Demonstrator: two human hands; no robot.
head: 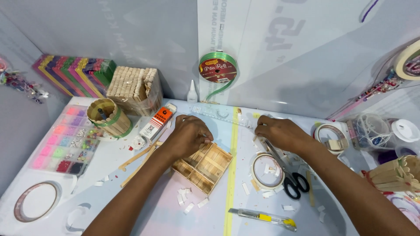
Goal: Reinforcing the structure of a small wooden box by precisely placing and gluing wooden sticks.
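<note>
the left hand (pixel 189 134) was found resting on the far corner of a small tray of craft sticks (pixel 203 165), its fingers curled and pressed down on the rim. the tray lay on the bench (pixel 157 209) just in front of the person, beside a yellow stripe. its base and low walls were seen already joined, with dividers set inside making several compartments; judged from this, assembly was well advanced, though whether the corner under the hand was fixed could not be told. the right hand (pixel 280 132) was noted apart from the tray, near the scissors (pixel 286 170) and a tape roll (pixel 264 171), fingers drawn together as if pinching something small; what was held could not be told. loose sticks (pixel 138 161) lay by the left forearm, and white backing scraps (pixel 183 199) were scattered near the tray. a yellow utility knife (pixel 264 217) lay unused at the near edge. a stick-built cup (pixel 108 117) stood finished at the left.
</note>
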